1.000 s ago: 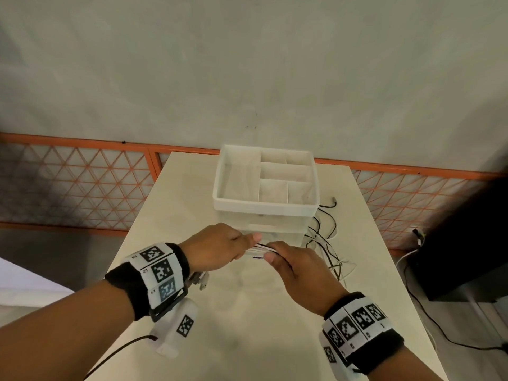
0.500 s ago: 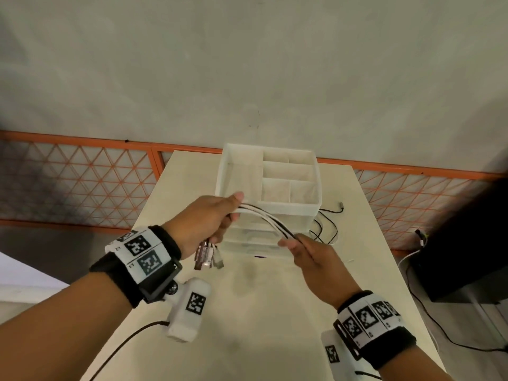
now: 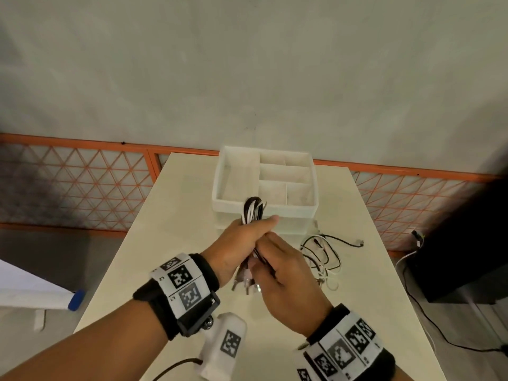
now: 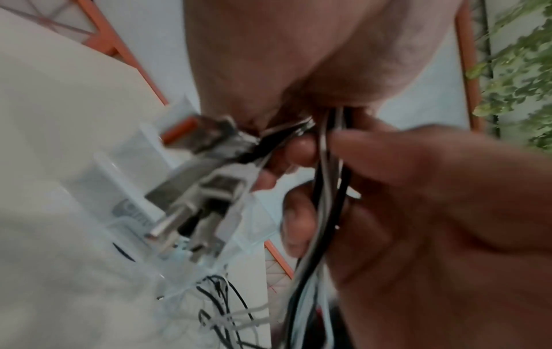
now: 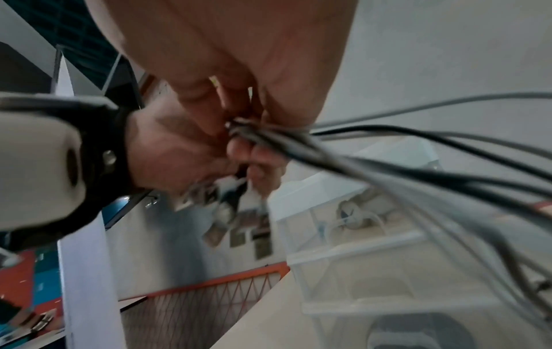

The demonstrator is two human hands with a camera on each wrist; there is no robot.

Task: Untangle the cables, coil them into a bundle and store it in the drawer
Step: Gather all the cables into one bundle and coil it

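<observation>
Cables (image 3: 254, 213), black and white strands folded into one bundle, stand up out of the left hand (image 3: 239, 244), whose fingers wrap round them above the tabletop (image 3: 154, 232). Right hand (image 3: 286, 281) pinches the strands just below. Left wrist view catches three or four metal USB plugs (image 4: 197, 200) dangling. One drawer unit (image 3: 265, 185) sits behind; loose cables (image 3: 327, 257) lie further right.
</observation>
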